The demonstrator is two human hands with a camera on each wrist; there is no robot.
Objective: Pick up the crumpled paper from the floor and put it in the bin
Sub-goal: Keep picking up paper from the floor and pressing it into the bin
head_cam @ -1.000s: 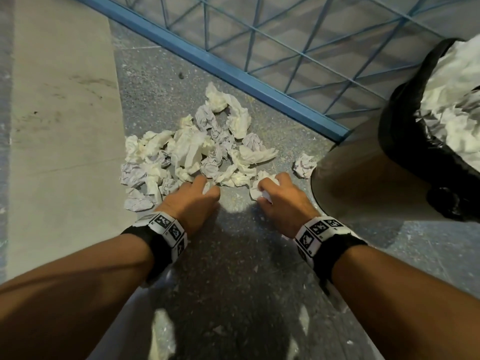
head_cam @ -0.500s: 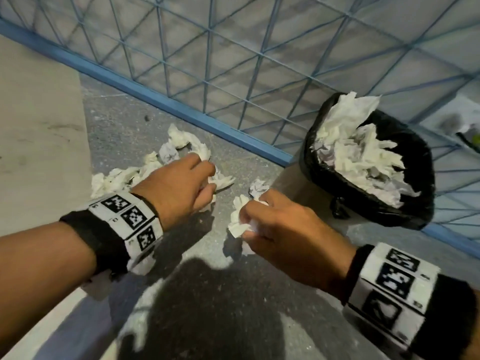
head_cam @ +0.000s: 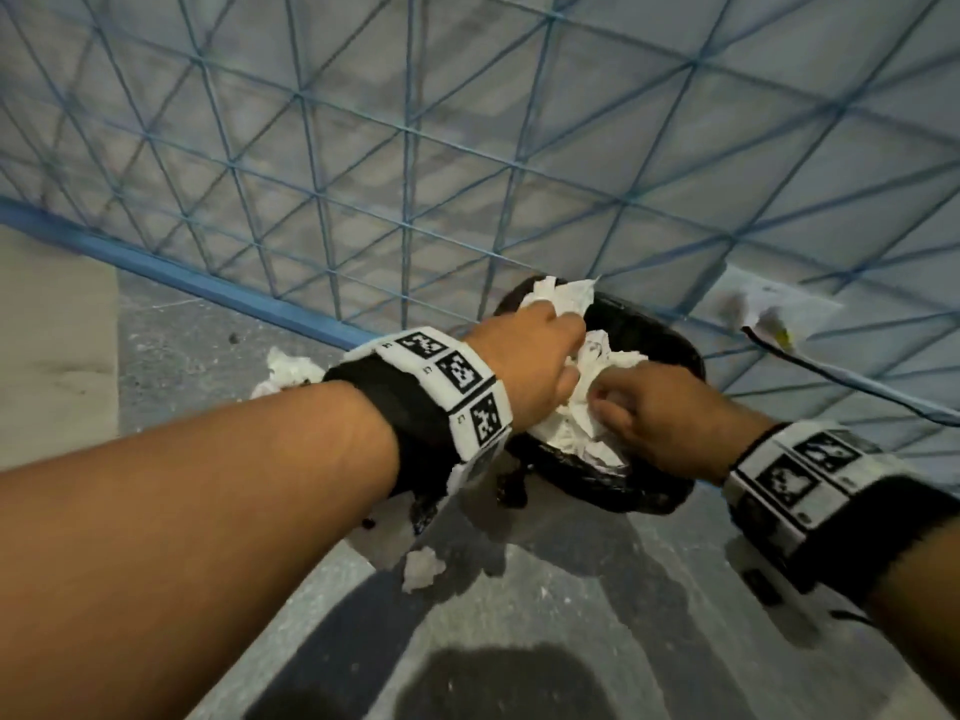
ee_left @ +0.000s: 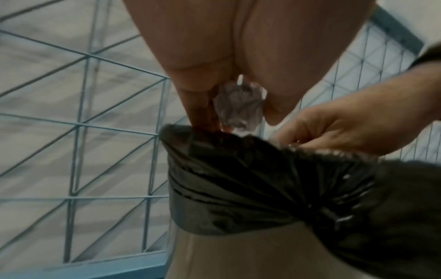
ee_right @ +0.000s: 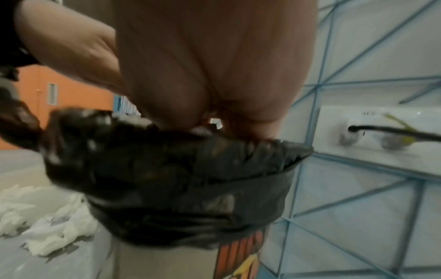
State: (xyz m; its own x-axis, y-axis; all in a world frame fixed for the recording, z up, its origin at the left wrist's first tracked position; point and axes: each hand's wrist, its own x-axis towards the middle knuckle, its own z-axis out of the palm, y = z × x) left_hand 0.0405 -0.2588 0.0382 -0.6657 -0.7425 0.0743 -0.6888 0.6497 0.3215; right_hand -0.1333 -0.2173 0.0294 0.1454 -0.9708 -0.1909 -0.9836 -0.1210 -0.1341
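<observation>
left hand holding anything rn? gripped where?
Yes: the left hand pinches a crumpled paper ball by its sides, between fingers and thumb, above the bin.

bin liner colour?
Black. The liner is folded over the bin's rim; the left wrist view shows it best.

Both forearms reach forward, each wrist wrapped in a black band with a white strip of square markers. The left hand [head_cam: 524,366] is turned knuckles up, its fingers [ee_left: 198,105] curled downward and its thumb opposite them, with a crumpled wad [ee_left: 240,105] pinched between. The right hand [head_cam: 670,418] sits just beside the left fingertips, knuckles up, fingers [ee_left: 293,136] bent down and inward. Whether those right fingers clasp anything is hard to tell, as their tips are hidden in every view.
</observation>
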